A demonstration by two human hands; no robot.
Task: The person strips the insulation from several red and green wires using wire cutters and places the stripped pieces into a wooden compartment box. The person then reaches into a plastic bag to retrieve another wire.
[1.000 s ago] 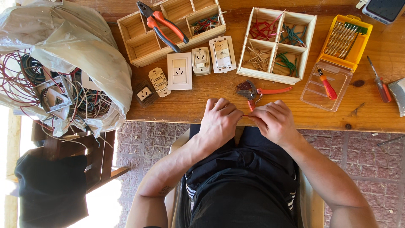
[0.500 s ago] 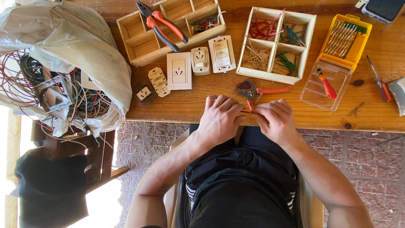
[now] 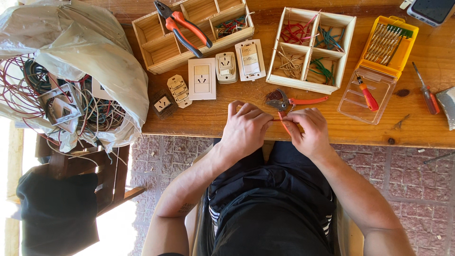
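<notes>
At the near edge of the wooden plank surface (image 3: 227,116), both hands meet over a short, thin red insulated wire (image 3: 279,120). The left hand (image 3: 245,130) and the right hand (image 3: 310,132) are each pinched closed on one end of it, so only a brief stretch shows between them. Such a wire looks very light, bendable and easy to kink; its smooth sheath could slip, so a fingertip pinch close to each end seems the best hold. Just beyond lie the red-handled wire cutters (image 3: 286,101), partly masked by the knuckles. Hidden are the wire's ends, its full length and the fingertips themselves; whether any insulation is stripped is too small to tell.
</notes>
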